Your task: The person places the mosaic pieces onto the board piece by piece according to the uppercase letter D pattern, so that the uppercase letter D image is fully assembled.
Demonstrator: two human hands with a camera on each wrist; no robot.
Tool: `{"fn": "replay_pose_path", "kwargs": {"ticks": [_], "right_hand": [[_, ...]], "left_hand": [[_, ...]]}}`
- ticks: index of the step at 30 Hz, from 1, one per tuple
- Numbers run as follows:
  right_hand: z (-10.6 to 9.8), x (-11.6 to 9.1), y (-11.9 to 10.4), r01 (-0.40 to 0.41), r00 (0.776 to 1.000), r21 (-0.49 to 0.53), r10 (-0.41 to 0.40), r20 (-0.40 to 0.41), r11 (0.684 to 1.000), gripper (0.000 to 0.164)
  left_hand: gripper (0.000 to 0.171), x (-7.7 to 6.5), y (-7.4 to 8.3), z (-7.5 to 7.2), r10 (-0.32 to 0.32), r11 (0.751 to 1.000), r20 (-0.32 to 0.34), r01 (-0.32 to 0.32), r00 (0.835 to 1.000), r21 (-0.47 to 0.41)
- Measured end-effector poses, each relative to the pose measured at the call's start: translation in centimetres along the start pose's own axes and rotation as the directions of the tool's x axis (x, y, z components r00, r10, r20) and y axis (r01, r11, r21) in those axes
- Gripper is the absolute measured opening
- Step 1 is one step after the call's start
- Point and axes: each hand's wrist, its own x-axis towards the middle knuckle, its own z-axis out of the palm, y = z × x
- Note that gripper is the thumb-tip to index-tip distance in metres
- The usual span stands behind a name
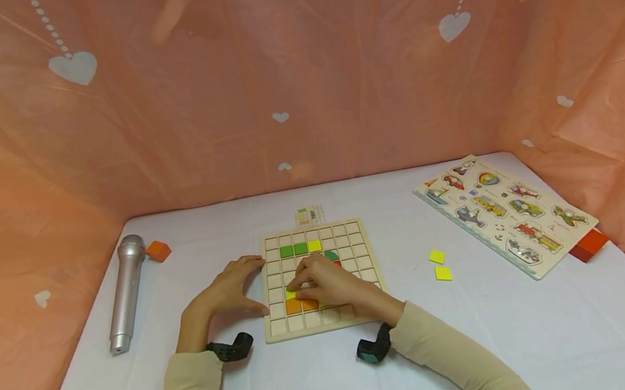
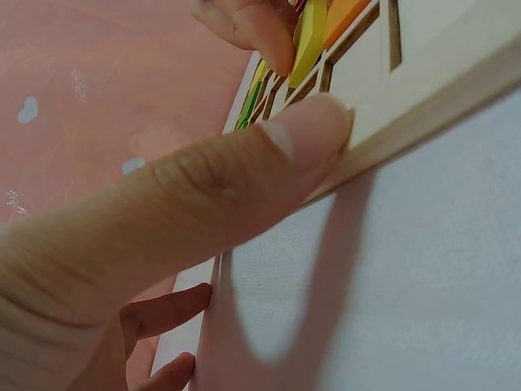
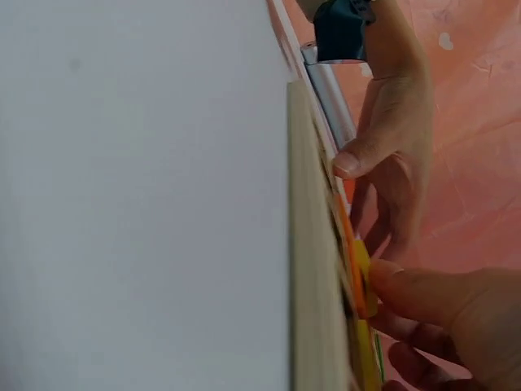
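Observation:
A wooden grid board [image 1: 279, 327] lies on the white table. My left hand [image 1: 226, 292] is spread along its left side, thumb [image 2: 313, 130] resting on the rim near the front and fingertips at the edge farther back. Over the grid, my right hand [image 1: 335, 281] pinches a yellow tile [image 2: 310, 41] between thumb and fingers, just behind two orange tiles [image 1: 300, 305]. Toward the back of the grid sit two green tiles [image 1: 293, 250] and another yellow tile [image 1: 314, 245]. A rounded green piece [image 1: 331, 255] and some red show beyond my right hand, which hides part of the grid.
Two loose yellow tiles [image 1: 440, 265] lie right of the board. Behind it is a small pattern card [image 1: 309, 215]. A silver microphone [image 1: 126, 294] and an orange block [image 1: 158, 251] are at left. At right, a picture puzzle board [image 1: 507, 216] leans over a red block [image 1: 589, 245].

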Motion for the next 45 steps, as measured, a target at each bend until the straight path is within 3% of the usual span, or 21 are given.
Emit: {"fn": "replay_pose_path", "kwargs": {"ticks": [11, 17, 27, 34, 45], "right_hand": [[0.7, 0.2, 0.4, -0.021, 0.995, -0.056, 0.016, -0.099, 0.998, 0.011], [0.7, 0.1, 0.3, -0.019, 0.997, -0.067, 0.014, -0.082, 0.998, 0.005], [0.1, 0.0, 0.7, 0.037, 0.999, -0.057, -0.038, -0.018, 0.998, 0.012], [-2.2, -1.3, 1.1, -0.025, 0.998, 0.053, 0.029, -0.062, 0.998, 0.018], [-7.5, -5.6, 3.7, -0.064, 0.966, 0.046, 0.074, -0.248, 0.997, 0.019]], "left_hand": [[0.094, 0.0, -0.1, 0.1, 0.015, 1.000, -0.007, -0.015, 1.000, 0.011], [0.095, 0.1, -0.2, 0.1, 0.019, 1.000, -0.009, -0.018, 1.000, 0.019], [0.094, 0.1, -0.2, 0.1, 0.014, 1.000, -0.008, -0.014, 1.000, 0.009], [0.094, 0.1, -0.1, 0.1, 0.001, 1.000, -0.005, -0.001, 1.000, 0.004], [0.094, 0.1, -0.1, 0.2, -0.008, 1.000, 0.005, 0.008, 1.000, 0.001]]}}
